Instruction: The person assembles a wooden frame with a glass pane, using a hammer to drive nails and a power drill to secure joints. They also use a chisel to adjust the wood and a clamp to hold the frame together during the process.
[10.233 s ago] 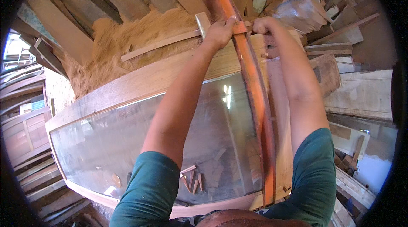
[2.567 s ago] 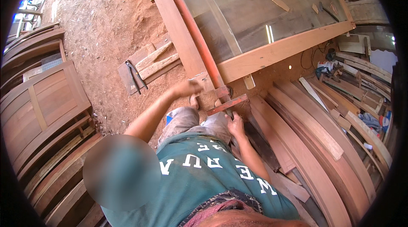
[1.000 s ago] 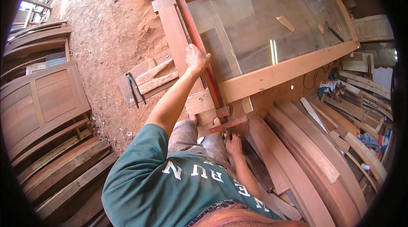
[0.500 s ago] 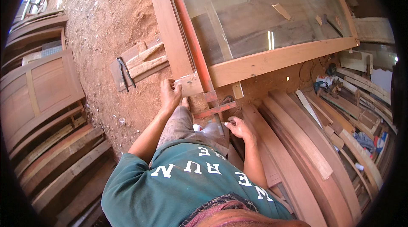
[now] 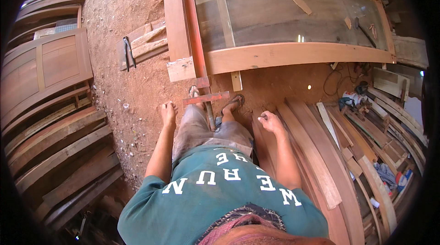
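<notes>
My left hand [image 5: 169,113] is in the air left of my knees, its fingers curled in and touching no workpiece. Whether something small is inside it is hidden. On the other side, my right hand [image 5: 273,122] hangs over stacked boards [image 5: 302,153], fingers loosely bent and apart, with nothing seen in it. Between my hands a red bar clamp [image 5: 196,38] lies along a wooden frame [image 5: 275,56] with a glass pane [image 5: 275,11]. The clamp's red crosspiece [image 5: 206,98] and screw [image 5: 210,115] point toward my lap. A pale-ended wood block [image 5: 181,69] sits beside the clamp.
Black-handled pincers [image 5: 129,52] rest on a board left of the frame. Panelled doors [image 5: 64,59] and planks [image 5: 59,135] are stacked at left. A hammer [image 5: 365,32] and scraps lie on the pane. Timber offcuts [image 5: 389,139] and a cable [image 5: 332,77] are at right.
My left hand has come away from the pale-ended wood block and drawn back toward me. My right hand has moved right, away from the clamp's screw. The view has shifted.
</notes>
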A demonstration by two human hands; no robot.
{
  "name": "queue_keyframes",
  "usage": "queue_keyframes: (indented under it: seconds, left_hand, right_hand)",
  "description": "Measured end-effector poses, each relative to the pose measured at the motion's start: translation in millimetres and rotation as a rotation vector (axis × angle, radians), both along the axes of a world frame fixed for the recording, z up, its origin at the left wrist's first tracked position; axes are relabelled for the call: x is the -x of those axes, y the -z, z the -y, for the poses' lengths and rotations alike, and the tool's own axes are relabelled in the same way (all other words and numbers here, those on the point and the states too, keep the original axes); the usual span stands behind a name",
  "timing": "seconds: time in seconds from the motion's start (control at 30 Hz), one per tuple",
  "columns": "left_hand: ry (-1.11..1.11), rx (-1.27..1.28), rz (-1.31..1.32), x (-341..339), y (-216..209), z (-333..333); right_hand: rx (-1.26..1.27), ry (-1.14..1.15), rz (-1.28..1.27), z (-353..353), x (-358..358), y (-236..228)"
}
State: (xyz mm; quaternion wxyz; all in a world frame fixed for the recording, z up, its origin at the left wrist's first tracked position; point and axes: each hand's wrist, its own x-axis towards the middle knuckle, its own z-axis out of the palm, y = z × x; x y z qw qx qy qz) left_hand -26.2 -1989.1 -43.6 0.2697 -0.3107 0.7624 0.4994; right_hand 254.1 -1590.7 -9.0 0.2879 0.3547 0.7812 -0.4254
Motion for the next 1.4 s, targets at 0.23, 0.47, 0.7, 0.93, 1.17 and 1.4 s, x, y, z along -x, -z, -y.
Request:
queue_keyframes:
  seconds: [0.23,0.47,0.7,0.93,1.17,1.4]
  left_hand:
    - [-0.016,-0.28,0.252,-71,7,2]
    - [-0.035,-0.248,0.154,-17,15,5]
    - [-0.005,-0.265,-0.05,110,-19,9]
    - [0.117,-0.346,-0.166,298,1,-45]
    - [0.284,-0.407,-0.004,432,33,-212]
    - [0.266,-0.181,0.013,448,42,-246]
  right_hand:
    - [0.052,-0.166,-0.013,13,15,25]
    - [0.15,0.193,-0.223,38,71,44]
    - [0.109,0.533,-0.393,20,148,73]
    - [0.05,0.569,-0.193,26,177,107]
    - [0.727,0.993,-0.194,-4,132,190]
    - [0.634,0.899,-0.09,0,183,163]
